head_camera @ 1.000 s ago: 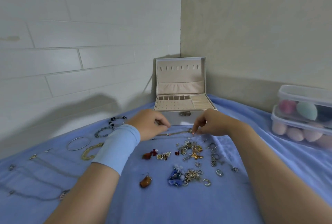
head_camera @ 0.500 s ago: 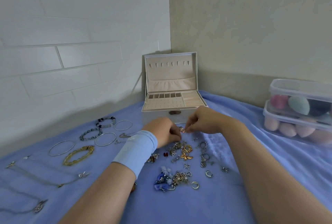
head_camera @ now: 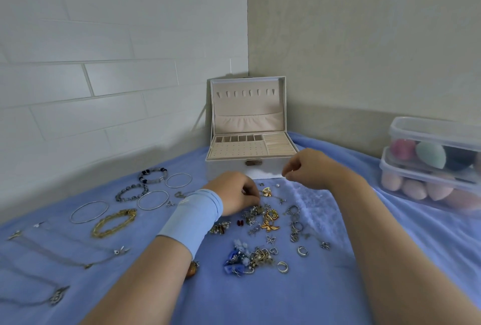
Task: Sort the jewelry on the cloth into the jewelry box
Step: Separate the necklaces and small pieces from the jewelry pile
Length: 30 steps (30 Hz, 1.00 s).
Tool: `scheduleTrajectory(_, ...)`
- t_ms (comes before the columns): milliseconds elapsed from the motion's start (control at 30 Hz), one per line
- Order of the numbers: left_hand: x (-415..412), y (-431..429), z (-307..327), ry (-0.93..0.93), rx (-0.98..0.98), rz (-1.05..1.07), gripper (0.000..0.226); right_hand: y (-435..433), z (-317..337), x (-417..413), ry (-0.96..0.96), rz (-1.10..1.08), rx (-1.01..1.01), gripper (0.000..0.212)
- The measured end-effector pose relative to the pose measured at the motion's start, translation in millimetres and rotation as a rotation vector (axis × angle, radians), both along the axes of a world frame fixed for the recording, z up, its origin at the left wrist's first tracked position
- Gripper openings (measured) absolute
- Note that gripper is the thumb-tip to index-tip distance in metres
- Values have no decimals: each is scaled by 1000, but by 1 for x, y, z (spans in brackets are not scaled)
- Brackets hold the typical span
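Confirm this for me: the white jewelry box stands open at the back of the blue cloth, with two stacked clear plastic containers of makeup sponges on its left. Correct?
Not quite. The white jewelry box does stand open at the back of the blue cloth, but the two stacked clear plastic containers of makeup sponges are on its right, as the head view shows.

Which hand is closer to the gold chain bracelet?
Left. The left hand sits right of the gold chain bracelet; the right hand is farther right, before the jewelry box.
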State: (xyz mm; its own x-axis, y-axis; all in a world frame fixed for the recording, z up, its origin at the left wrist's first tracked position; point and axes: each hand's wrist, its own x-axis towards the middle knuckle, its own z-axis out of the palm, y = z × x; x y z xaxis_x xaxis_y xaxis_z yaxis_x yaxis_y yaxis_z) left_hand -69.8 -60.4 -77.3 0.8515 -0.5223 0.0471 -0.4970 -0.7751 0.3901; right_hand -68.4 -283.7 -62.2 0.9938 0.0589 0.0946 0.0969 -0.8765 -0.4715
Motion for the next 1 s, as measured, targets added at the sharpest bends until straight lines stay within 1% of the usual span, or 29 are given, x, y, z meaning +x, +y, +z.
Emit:
scheduleTrajectory(33, -1, 1, 0, 5, -8, -5, 11, 3, -2, 1, -20, -9, -5, 13)
scheduleTrajectory(100, 0, 3, -1, 24, -30, -8, 9, 9, -8, 3, 12, 20, -5, 15)
scheduleTrajectory(167, 0, 6, 0, 35, -39, -5, 6, 14, -15, 5, 47, 42, -5, 11)
scheduleTrajectory(200, 1, 7, 0, 41, -43, -1, 5, 15, -17, 6, 42, 40, -12, 8)
scheduleTrajectory(267, 2, 10, 1, 56, -64, 5, 6, 13, -11, 5, 4, 22, -20, 7)
scheduleTrajectory(300, 2, 11, 3, 67, -77, 5, 7, 11, -6, 3, 2, 29, 8, 7)
scheduleTrajectory(333, 1, 12, 4, 86, -92, 4, 7, 9, 1, -2, 32, 63, 57, 6)
scheduleTrajectory(367, 1, 13, 6, 113, -110, -1, 7, 8, 6, -7, 101, 115, 100, 7)
scheduleTrajectory(433, -2, 14, 11, 178, -128, -22, 8, 12, 13, -16, 270, 202, 78, 12)
scheduleTrajectory(467, -3, 14, 13, 198, -117, -34, 10, 15, 11, -17, 288, 210, 47, 15)
scheduleTrajectory(567, -3, 12, 13, 174, -113, -32, 15, 20, 1, -7, 117, 110, 54, 14)
scheduleTrajectory(600, -1, 11, 12, 142, -140, -16, 15, 20, -2, -4, 100, 94, 37, 12)
scheduleTrajectory(667, 2, 11, 8, 75, -164, 5, 13, 23, -7, -3, 140, 90, -26, 9)
scheduleTrajectory(767, 7, 13, 3, 49, -151, 7, 13, 25, -10, 0, 147, 74, -57, 10)
scheduleTrajectory(833, 10, 16, 1, 45, -148, 10, 12, 26, -9, 2, 100, 53, -69, 12)
scheduleTrajectory(933, 13, 22, -1, 22, -142, 20, 13, 28, -10, 5, -26, -25, -84, 8)
scheduleTrajectory(1000, 13, 24, -2, 15, -139, 22, 15, 28, -12, 6, -64, -55, -80, 8)
